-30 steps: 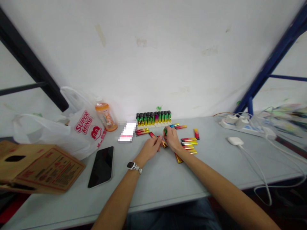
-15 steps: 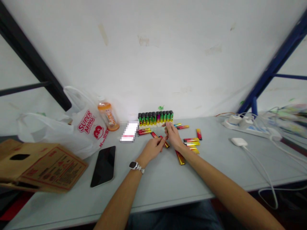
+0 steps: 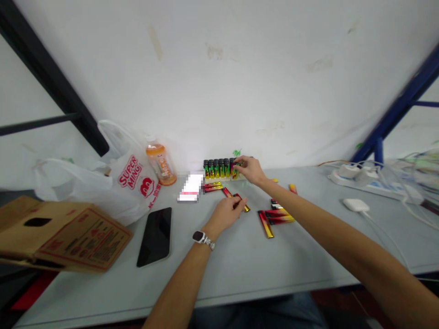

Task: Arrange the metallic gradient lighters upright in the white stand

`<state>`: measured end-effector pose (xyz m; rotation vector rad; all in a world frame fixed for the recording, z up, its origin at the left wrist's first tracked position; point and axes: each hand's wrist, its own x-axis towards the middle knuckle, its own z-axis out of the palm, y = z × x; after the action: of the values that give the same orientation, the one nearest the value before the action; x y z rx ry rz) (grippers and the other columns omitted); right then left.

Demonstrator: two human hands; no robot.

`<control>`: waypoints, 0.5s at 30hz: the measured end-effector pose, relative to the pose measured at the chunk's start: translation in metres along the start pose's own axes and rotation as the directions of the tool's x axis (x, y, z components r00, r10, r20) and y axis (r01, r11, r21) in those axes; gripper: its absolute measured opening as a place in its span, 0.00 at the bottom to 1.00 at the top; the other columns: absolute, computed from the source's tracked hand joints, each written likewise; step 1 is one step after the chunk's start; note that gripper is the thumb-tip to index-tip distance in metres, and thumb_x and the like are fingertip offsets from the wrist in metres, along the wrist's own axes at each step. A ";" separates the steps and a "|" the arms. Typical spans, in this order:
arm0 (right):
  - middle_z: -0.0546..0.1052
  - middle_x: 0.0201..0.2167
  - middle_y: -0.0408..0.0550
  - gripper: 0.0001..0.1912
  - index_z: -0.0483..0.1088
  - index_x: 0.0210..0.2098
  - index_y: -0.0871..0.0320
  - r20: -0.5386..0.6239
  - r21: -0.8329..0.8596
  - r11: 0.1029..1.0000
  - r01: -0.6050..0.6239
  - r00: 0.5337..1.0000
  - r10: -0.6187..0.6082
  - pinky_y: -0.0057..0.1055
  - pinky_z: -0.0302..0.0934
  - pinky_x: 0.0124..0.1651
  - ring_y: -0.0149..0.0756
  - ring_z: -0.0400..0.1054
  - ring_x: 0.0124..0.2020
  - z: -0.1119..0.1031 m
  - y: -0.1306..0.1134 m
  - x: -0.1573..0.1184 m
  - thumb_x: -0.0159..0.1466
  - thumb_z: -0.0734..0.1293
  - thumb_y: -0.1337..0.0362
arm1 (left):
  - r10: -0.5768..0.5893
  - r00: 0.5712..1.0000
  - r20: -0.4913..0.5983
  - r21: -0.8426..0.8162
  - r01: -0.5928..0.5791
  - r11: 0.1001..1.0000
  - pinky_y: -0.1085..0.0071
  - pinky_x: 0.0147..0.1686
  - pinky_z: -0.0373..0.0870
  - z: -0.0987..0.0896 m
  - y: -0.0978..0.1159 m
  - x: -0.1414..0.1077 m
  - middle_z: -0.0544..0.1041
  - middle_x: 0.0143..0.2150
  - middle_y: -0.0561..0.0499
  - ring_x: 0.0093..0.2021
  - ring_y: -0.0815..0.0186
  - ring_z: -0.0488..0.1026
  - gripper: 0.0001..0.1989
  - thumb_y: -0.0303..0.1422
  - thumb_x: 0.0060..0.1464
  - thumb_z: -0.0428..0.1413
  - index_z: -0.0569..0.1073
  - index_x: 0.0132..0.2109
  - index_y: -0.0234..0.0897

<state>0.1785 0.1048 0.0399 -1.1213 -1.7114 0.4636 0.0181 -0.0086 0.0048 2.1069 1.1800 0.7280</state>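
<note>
Lighters (image 3: 216,168) with black tops and green-yellow bodies stand upright in rows in a pale tray (image 3: 219,179) against the wall. At the right part of these rows, my right hand (image 3: 252,170) pinches a lighter (image 3: 235,172); its fingers partly cover it and its neighbours. My left hand (image 3: 224,214) has curled fingers low over the table, beside a red-yellow lighter (image 3: 246,208) lying there. What its fingers hold, if anything, is hidden. More loose lighters (image 3: 266,225) lie to the right, partly under my right forearm, and a few lighters (image 3: 213,187) lie in front of the tray.
A pixelated bright rectangle (image 3: 191,187) lies left of the tray. Farther left are an orange drink bottle (image 3: 161,164), a white plastic bag (image 3: 120,183), a dark phone (image 3: 155,237) and a cardboard box (image 3: 75,237). On the right sit a power strip (image 3: 373,185) and a white charger (image 3: 356,205) with cables.
My right hand has moved away from my left hand, up to the right part of the standing rows. My left hand stays low near the loose lighters. The view has shifted slightly.
</note>
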 end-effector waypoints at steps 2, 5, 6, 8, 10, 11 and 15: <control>0.78 0.30 0.43 0.09 0.76 0.36 0.59 0.002 -0.050 0.998 0.029 1.000 -0.029 0.30 0.60 0.39 0.32 0.66 0.29 0.002 0.001 0.007 0.54 0.70 0.67 | -0.001 1.000 0.000 -0.006 0.001 1.000 0.73 0.27 0.60 0.000 0.000 -0.001 0.72 0.22 0.52 0.25 0.67 0.69 0.26 0.49 0.63 0.43 0.74 0.30 0.36; 0.78 0.29 0.44 0.08 0.76 0.35 0.59 0.039 -0.091 0.994 0.062 0.997 -0.059 0.30 0.61 0.39 0.33 0.68 0.29 0.006 0.006 0.013 0.54 0.70 0.69 | -0.004 1.000 -0.001 -0.005 0.004 1.000 0.73 0.27 0.59 0.000 -0.001 -0.001 0.72 0.22 0.52 0.25 0.67 0.69 0.26 0.49 0.63 0.43 0.74 0.30 0.36; 0.78 0.28 0.44 0.07 0.76 0.35 0.59 0.056 -0.091 0.993 0.073 0.996 -0.068 0.30 0.61 0.39 0.33 0.68 0.29 0.007 0.008 0.014 0.55 0.70 0.69 | -0.002 1.000 -0.003 -0.003 0.002 1.000 0.73 0.27 0.59 0.000 -0.002 -0.001 0.72 0.22 0.52 0.24 0.67 0.69 0.26 0.49 0.63 0.43 0.74 0.30 0.36; 0.78 0.28 0.44 0.06 0.77 0.34 0.59 0.092 -0.096 0.992 0.088 0.993 -0.079 0.31 0.61 0.40 0.33 0.68 0.29 0.008 0.012 0.017 0.56 0.70 0.69 | 0.008 1.000 -0.009 0.001 -0.008 1.000 0.73 0.27 0.59 0.001 -0.003 0.000 0.71 0.21 0.52 0.24 0.67 0.68 0.26 0.50 0.63 0.43 0.73 0.30 0.36; 0.79 0.29 0.45 0.05 0.78 0.34 0.59 0.126 -0.126 0.988 0.090 0.989 -0.074 0.31 0.62 0.40 0.34 0.69 0.30 0.008 0.014 0.019 0.57 0.69 0.68 | 0.018 1.000 -0.012 0.000 -0.018 1.000 0.73 0.27 0.60 0.001 -0.004 0.000 0.71 0.21 0.52 0.24 0.67 0.68 0.26 0.50 0.63 0.43 0.74 0.30 0.36; 0.79 0.30 0.45 0.06 0.78 0.34 0.59 0.145 -0.158 0.983 0.097 0.987 -0.074 0.31 0.62 0.41 0.34 0.69 0.31 0.007 0.014 0.019 0.58 0.69 0.67 | 0.020 1.000 -0.011 -0.001 -0.020 1.000 0.73 0.27 0.60 0.001 -0.005 0.000 0.71 0.22 0.52 0.24 0.67 0.68 0.26 0.50 0.63 0.43 0.74 0.30 0.36; 0.75 0.39 0.52 0.12 0.80 0.42 0.58 0.178 -0.402 0.901 0.165 0.979 -0.099 0.33 0.61 0.45 0.37 0.70 0.37 0.005 0.011 0.014 0.64 0.66 0.62 | 0.017 1.000 -0.008 0.000 -0.017 1.000 0.73 0.28 0.60 0.001 -0.004 0.000 0.71 0.22 0.52 0.25 0.67 0.68 0.27 0.49 0.63 0.43 0.74 0.31 0.35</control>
<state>0.1783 0.1227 0.0372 -1.2809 -2.0715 0.0983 0.0170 -0.0071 0.0012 2.1183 1.1681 0.7449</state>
